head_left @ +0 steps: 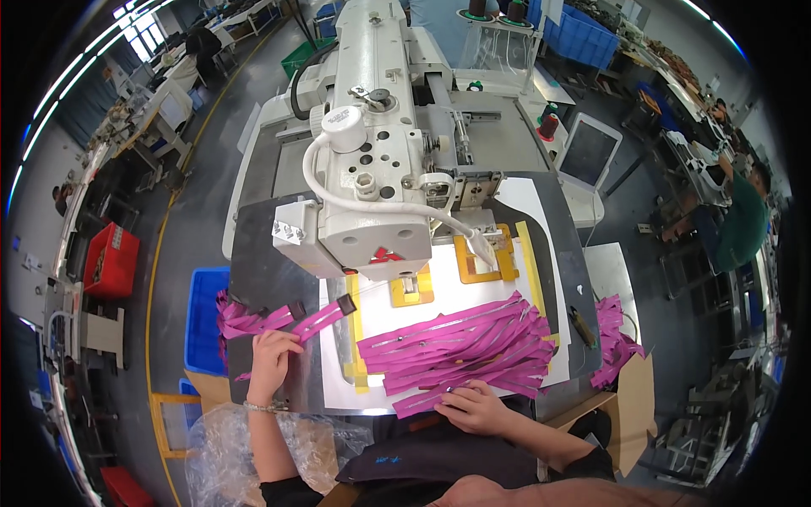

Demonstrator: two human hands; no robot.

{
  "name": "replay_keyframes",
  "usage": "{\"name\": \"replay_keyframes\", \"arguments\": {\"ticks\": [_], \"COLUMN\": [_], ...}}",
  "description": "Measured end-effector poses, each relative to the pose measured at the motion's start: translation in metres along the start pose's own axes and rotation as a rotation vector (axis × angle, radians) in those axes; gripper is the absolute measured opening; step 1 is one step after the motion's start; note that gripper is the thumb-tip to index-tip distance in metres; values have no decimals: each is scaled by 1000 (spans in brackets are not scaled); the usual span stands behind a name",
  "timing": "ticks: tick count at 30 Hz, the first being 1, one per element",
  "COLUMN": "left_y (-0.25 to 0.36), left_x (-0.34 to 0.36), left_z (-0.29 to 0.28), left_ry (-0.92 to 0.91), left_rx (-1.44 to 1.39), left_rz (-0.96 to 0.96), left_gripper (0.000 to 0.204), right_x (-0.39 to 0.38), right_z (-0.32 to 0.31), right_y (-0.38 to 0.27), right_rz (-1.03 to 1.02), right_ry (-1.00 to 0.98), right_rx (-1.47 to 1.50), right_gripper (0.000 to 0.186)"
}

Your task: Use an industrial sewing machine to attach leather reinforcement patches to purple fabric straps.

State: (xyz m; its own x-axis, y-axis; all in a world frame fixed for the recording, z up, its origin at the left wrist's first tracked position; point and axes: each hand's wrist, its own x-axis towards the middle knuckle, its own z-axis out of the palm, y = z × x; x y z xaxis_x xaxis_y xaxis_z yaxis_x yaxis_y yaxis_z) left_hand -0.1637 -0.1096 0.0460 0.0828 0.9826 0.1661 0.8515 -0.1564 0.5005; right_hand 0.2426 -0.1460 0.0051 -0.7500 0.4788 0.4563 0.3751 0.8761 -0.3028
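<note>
My left hand (272, 362), left of the white work sheet (338, 390), has its fingers closed on a magenta zipper (323, 322). That zipper slants up to the right and ends in a dark tab by the sewing head. A pile of magenta zippers (460, 342) with silvery teeth lies across the sheet. At the pile's near edge, my right hand (475, 409) pinches the closest zipper (416, 404) near its slider; the fingertips partly hide it. Beyond the pile stands a large white sewing machine (372, 182), with yellow clamp frames (411, 297) under its head.
More magenta zippers (247, 319) hang over a blue bin (205, 338) at left. Another bunch (615, 334) lies at right above an open cardboard box (635, 410). A screen (589, 150) and thread spools (549, 125) stand at back right. Clear plastic (245, 452) lies below left.
</note>
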Motion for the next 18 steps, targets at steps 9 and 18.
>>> {"name": "replay_keyframes", "arguments": {"ticks": [9,18], "left_y": [14,-91], "left_x": [-11,-250], "left_z": [5,-40], "left_ry": [249,150], "left_rx": [344,-1322], "left_rz": [-43,-667], "left_gripper": [17,17], "right_x": [19,9], "right_z": [-12,1], "right_y": [9,15], "right_rz": [125,57], "right_ry": [-156,-216], "right_rx": [-39,-28], "right_gripper": [37,45]}}
